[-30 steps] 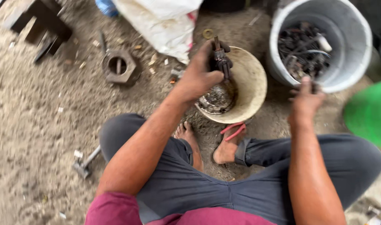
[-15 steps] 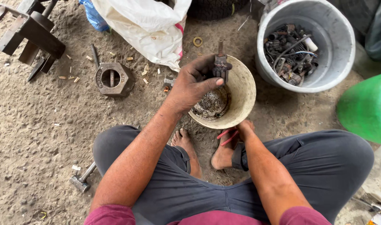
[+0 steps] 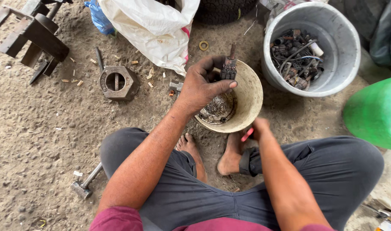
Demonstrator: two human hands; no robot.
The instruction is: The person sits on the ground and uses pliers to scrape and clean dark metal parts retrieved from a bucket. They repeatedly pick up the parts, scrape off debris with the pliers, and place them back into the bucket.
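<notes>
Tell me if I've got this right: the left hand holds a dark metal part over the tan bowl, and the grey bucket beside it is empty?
Not quite. The head view shows the grey bucket holds a heap of dark metal parts and wires. The rest stands: the left hand grips a dark metal part over the tan bowl.

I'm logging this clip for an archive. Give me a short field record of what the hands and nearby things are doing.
setting: sandy ground, person seated
left hand: grips a dark metal part over a tan bowl
right hand: at the bowl's near rim, beside a red item; grip unclear
bowl contents: round metal piece
right of bowl: grey bucket of scrap parts
left of bowl: large hex nut
</notes>
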